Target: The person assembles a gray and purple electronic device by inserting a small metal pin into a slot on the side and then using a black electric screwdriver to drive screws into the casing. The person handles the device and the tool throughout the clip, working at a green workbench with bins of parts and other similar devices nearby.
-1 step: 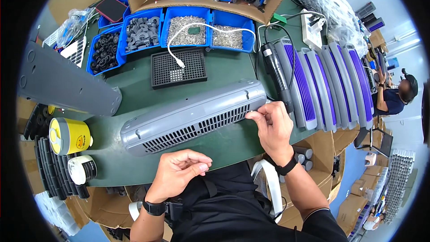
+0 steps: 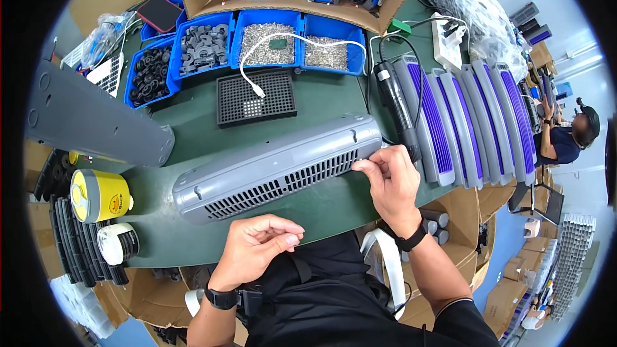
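A long grey plastic housing [image 2: 276, 164] with rows of slots along its near side lies slantwise on the green table. At its right end is my right hand [image 2: 393, 183], its fingers curled in and the thumb by the slotted corner; whether anything small is pinched there is hidden. My left hand [image 2: 257, 247] hovers at the table's front edge, apart from the housing. Its fingers are bent toward the thumb, with nothing visible between them. Behind the housing is a black perforated tray [image 2: 257, 115] with a white cable [image 2: 258, 90] ending on it. An electric screwdriver [image 2: 393, 99] stands to the right.
Blue bins of small parts [image 2: 204, 68] line the back, below a cardboard box [image 2: 379, 19] of blue parts. Grey-and-purple panels [image 2: 443, 160] stand in a row at right. Left are a tall grey housing [image 2: 96, 115], a yellow container [image 2: 119, 183] and a white jar [image 2: 110, 245].
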### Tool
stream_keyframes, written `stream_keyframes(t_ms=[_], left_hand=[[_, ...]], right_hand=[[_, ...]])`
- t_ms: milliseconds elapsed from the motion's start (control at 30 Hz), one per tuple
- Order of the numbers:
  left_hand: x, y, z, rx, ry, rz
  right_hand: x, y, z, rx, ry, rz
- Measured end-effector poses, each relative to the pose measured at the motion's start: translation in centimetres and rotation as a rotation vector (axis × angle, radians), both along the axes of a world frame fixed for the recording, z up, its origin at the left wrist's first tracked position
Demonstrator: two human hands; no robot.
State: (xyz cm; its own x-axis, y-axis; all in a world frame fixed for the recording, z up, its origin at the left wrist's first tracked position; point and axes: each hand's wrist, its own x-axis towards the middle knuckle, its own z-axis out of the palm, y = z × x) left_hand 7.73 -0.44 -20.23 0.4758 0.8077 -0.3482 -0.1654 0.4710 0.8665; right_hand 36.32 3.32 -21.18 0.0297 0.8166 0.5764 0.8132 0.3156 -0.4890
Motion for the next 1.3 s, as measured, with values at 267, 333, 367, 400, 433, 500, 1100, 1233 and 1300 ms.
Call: stream_keyframes(t_ms=[267, 333, 367, 400, 433, 500, 1100, 1233, 1300], left_hand=[[0.2, -0.3, 0.7, -0.021, -0.019, 0.134], [0.2, 0.0, 0.9, -0.026, -0.058, 0.102], [0.2, 0.1, 1.1, -0.024, -0.079, 0.088], [0.3, 0.1, 1.2, -0.008, -0.096, 0.080], [0.2, 0.1, 1.3, 0.008, -0.097, 0.067], [-0.2, 0.0, 1.4, 0.041, -0.102, 0.043], [-1.9, -0.3, 1.5, -0.050, -0.029, 0.205], [-2.9, -0.8, 1.7, -0.034, 0.049, 0.225], [-3.3, -1.1, 1.7, -0.029, 0.065, 0.220]], right_hand=[[-2.4, -3.1, 4.4, -0.357, 0.177, 0.102], [-4.1, -4.8, 5.7, -0.531, 0.341, 0.321], [-5.0, -5.2, 6.1, -0.605, 0.382, 0.409], [-5.6, -5.5, 6.2, -0.621, 0.403, 0.498], [-6.3, -5.6, 6.1, -0.635, 0.447, 0.516], [-7.0, -5.5, 5.5, -0.588, 0.426, 0.532], [-9.8, -1.2, 5.2, -0.244, -0.095, 0.326], [-10.2, -1.1, 4.6, -0.209, -0.154, 0.301], [-10.1, -1.2, 4.6, -0.222, -0.150, 0.302]])
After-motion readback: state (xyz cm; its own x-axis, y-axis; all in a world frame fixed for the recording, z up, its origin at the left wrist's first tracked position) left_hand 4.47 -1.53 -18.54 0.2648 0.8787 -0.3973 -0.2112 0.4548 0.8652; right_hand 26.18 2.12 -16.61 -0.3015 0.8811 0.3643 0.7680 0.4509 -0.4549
